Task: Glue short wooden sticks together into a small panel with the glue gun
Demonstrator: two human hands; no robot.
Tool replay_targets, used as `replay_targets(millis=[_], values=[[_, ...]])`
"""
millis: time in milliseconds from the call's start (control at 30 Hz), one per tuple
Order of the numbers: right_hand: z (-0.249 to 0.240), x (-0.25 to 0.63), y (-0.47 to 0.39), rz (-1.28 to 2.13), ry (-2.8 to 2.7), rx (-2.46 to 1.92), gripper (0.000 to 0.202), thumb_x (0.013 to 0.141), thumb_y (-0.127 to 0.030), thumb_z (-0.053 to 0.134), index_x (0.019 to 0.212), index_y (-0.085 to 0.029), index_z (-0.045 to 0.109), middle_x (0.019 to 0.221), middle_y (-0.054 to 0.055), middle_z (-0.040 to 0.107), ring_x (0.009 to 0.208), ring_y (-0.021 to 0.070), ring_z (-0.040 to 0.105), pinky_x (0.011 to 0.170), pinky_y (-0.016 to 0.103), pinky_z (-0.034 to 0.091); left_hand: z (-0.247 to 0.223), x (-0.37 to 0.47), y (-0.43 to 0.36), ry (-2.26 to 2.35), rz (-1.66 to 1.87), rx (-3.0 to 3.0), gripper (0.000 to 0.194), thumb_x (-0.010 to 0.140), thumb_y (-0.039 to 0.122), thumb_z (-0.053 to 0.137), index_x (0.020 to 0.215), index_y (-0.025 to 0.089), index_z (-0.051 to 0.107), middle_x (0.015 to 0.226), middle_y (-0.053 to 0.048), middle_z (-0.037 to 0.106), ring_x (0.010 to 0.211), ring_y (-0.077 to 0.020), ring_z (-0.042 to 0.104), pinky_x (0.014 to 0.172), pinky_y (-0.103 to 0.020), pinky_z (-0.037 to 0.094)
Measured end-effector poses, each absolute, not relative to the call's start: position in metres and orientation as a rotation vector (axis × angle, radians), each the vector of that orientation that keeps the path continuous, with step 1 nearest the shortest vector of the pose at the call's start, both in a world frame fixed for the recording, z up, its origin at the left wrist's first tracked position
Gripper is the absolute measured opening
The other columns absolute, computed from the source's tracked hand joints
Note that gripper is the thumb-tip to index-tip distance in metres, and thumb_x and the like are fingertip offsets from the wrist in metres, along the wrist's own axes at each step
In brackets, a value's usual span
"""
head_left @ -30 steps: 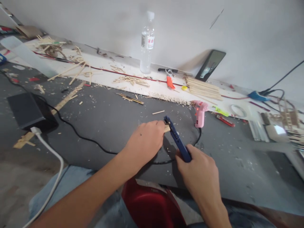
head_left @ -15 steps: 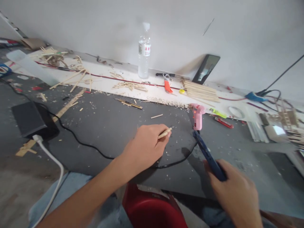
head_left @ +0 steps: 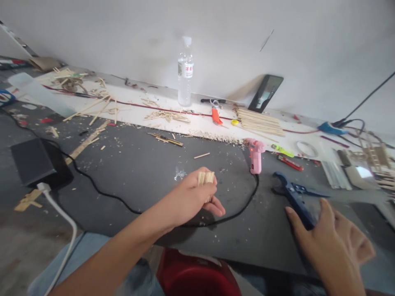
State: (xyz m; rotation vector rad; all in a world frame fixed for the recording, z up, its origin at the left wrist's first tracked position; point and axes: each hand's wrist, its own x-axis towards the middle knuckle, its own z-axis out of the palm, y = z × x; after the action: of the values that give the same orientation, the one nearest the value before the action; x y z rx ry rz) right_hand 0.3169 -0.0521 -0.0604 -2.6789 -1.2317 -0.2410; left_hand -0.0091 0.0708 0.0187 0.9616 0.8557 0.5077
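Observation:
My left hand (head_left: 193, 197) is raised over the dark grey worktop (head_left: 138, 164) and grips a small bundle of short wooden sticks (head_left: 206, 179) between thumb and fingers. My right hand (head_left: 331, 238) is at the lower right, fingers spread, resting beside the handle of the blue pliers (head_left: 293, 195), which lie on the worktop with their jaws apart. A pink glue gun (head_left: 255, 155) stands upright between the two hands, its black cable (head_left: 123, 201) curving under my left hand.
A water bottle (head_left: 185, 74), orange-handled cutter (head_left: 215, 114), long stick pile (head_left: 262, 121) and leaning phone (head_left: 266, 92) sit along the white strip by the wall. A black box (head_left: 33, 162) with white cable lies left. Wood scraps litter the surface; a red seat (head_left: 194, 275) is below.
My right hand swung the blue pliers right, away from the stick, and set them down, then opened. My left hand turned and now holds the sticks as a bundle.

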Motion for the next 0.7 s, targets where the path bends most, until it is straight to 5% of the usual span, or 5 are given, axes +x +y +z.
replay_targets(millis=[100, 167, 333, 433, 700], values=[[-0.046, 0.309, -0.026, -0.166, -1.347, -2.571, 0.105, 0.080, -0.088, 0.047, 0.153, -0.014, 0.053, 0.147, 0.029, 0.051, 0.138, 0.0567, 0.042, 0.113, 0.076, 0.026, 0.016, -0.011, 0.076, 0.877, 0.517, 1.012, 0.006, 0.099, 0.021, 0.055, 0.094, 0.019, 0.052, 0.071, 0.001, 0.067, 0.067, -0.0106, 0.068, 0.073, -0.024, 0.053], [-0.037, 0.299, 0.008, 0.018, -1.447, -2.323, 0.094, 0.080, -0.078, 0.051, 0.142, -0.009, 0.061, 0.137, 0.026, 0.060, 0.133, 0.0490, 0.050, 0.114, 0.066, 0.033, 0.015, -0.012, 0.080, 0.878, 0.517, 1.045, 0.005, 0.099, 0.022, 0.057, 0.096, 0.018, 0.055, 0.070, 0.001, 0.066, 0.067, -0.0105, 0.065, 0.069, -0.023, 0.052], [-0.035, 0.277, 0.097, 0.317, -1.426, -2.191, 0.060, 0.081, -0.065, 0.058, 0.108, -0.014, 0.072, 0.091, 0.013, 0.074, 0.084, 0.0297, 0.068, 0.085, 0.043, 0.049, 0.010, -0.013, 0.083, 0.911, 0.493, 1.069, 0.014, 0.097, 0.025, 0.065, 0.105, 0.017, 0.057, 0.072, 0.002, 0.066, 0.063, -0.0100, 0.061, 0.060, -0.021, 0.049], [-0.043, 0.277, 0.118, 0.487, -1.326, -2.151, 0.044, 0.080, -0.061, 0.064, 0.082, -0.017, 0.067, 0.066, 0.006, 0.066, 0.065, 0.0240, 0.064, 0.068, 0.036, 0.046, 0.006, -0.013, 0.083, 0.898, 0.476, 1.034, 0.017, 0.095, 0.028, 0.069, 0.099, 0.016, 0.057, 0.077, 0.001, 0.066, 0.068, -0.0106, 0.064, 0.064, -0.023, 0.054], [-0.055, 0.257, 0.090, 0.555, -0.977, -1.869, 0.036, 0.080, -0.052, 0.073, 0.077, -0.019, 0.057, 0.061, -0.001, 0.053, 0.055, 0.0146, 0.049, 0.051, 0.027, 0.039, -0.012, -0.010, 0.092, 0.873, 0.573, 0.773, 0.037, 0.080, 0.031, 0.089, 0.099, 0.012, 0.063, 0.088, -0.001, 0.070, 0.077, -0.0082, 0.064, 0.077, -0.022, 0.051]])
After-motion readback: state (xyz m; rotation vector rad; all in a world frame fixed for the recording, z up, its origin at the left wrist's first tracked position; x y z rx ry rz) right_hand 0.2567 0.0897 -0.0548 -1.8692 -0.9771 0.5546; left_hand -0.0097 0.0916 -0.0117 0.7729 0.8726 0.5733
